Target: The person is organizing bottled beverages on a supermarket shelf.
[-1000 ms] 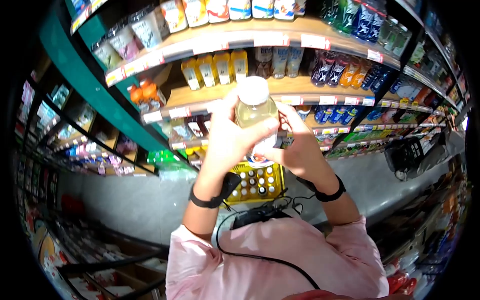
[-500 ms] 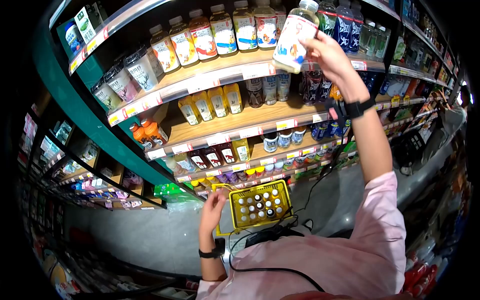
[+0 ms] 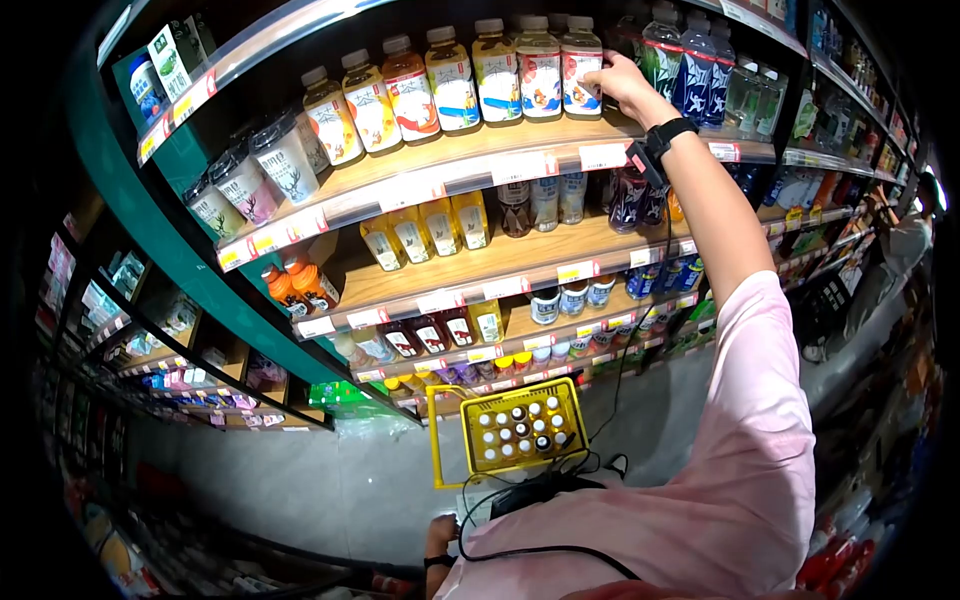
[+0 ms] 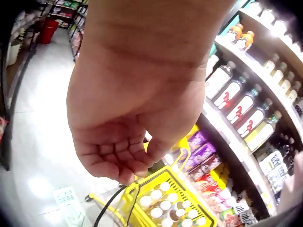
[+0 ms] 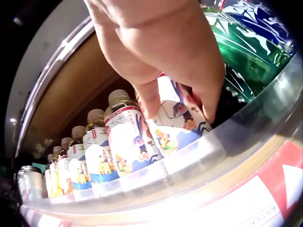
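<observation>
At the right end of a row of tea bottles (image 3: 455,85) on the upper shelf, my right hand (image 3: 632,88) grips a bottle with a white, colourfully printed label (image 3: 581,88). Thumb and fingers lie on either side of that bottle in the right wrist view, and its cap is hidden behind the hand. The bottle stands upright at the shelf front, beside another with a similar label (image 5: 130,142). My left hand (image 4: 128,127) hangs low by my side with fingers loosely curled, holding nothing. Below it in the left wrist view is a yellow shopping basket (image 4: 173,177) filled with capped bottles.
A clear plastic lip (image 5: 142,182) runs along the shelf edge. Green and blue bottles (image 3: 695,75) stand to the right of my hand, and lidded cups (image 3: 280,150) to the left. Lower shelves hold more drinks. Black cables (image 3: 545,550) cross my front near the basket.
Both hands held a bottle in front of me at first. The right hand then carried it up and right to the upper shelf row, where it now stands. My left hand let go and dropped down.
</observation>
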The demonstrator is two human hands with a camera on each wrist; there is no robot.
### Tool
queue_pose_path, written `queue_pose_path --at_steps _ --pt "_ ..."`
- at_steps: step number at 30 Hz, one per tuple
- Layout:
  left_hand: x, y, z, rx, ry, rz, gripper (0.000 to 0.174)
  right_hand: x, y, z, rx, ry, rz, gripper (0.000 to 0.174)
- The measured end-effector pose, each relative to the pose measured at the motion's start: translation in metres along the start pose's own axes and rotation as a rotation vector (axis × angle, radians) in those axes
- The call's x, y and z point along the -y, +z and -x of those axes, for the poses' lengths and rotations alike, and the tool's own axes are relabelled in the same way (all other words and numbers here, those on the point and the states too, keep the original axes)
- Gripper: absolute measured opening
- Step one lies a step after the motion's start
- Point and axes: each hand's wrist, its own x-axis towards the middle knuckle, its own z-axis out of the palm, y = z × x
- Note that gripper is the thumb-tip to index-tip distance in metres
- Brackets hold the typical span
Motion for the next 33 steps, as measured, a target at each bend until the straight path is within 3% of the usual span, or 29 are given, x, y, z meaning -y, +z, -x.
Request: queue_pose_path --at_steps 2,7,10,14,17,19,20,22,23,25,28,29,33 --pt "0.002 0.026 0.016 -0.015 -0.026 0.114 0.023 -0.003 -0.010 -0.010 0.169 0.042 0.059 0.070" --pt "-0.005 0.039 0.012 -0.012 -0.115 0.313 0.023 0.005 -0.011 -0.011 0.264 0.060 0.139 0.061" --pt "-0.007 0.032 0.005 -0.016 -0.115 0.383 0.023 0.003 -0.007 -0.005 0.236 0.046 0.160 0.058" --pt "-0.016 0.009 -0.008 -0.031 -0.212 0.699 0.023 -0.012 0.004 -0.017 0.117 -0.064 0.195 0.059" --pt "-0.018 0.006 -0.031 -0.005 -0.200 0.504 0.022 -0.003 0.004 -0.008 0.111 -0.067 0.199 0.059" --pt "-0.022 0.007 -0.041 0.021 -0.407 0.953 0.019 0.001 0.007 -0.005 0.103 -0.045 0.277 0.058" --pt "-0.024 0.007 -0.044 0.018 -0.402 0.955 0.019 -0.002 0.007 -0.011 0.103 -0.051 0.277 0.058" --pt "-0.023 0.008 -0.045 0.029 -0.044 0.516 0.020 -0.011 0.010 -0.019 0.040 -0.045 0.284 0.063" --pt "-0.008 0.019 -0.052 0.028 -0.042 0.518 0.020 -0.009 0.009 -0.019 0.061 -0.030 0.276 0.066" --pt "0.015 0.042 -0.066 -0.061 0.110 0.170 0.021 -0.009 0.011 -0.019 0.026 -0.057 0.302 0.067" --pt "-0.015 0.026 -0.042 0.015 0.064 0.110 0.021 -0.018 0.015 -0.022 -0.023 -0.082 0.352 0.070" --pt "-0.005 0.030 -0.045 -0.004 0.258 0.058 0.020 -0.019 0.016 -0.024 -0.050 -0.092 0.377 0.072" --pt "0.004 0.037 -0.034 -0.126 0.280 0.246 0.020 -0.026 0.015 -0.025 -0.056 -0.143 0.395 0.073"
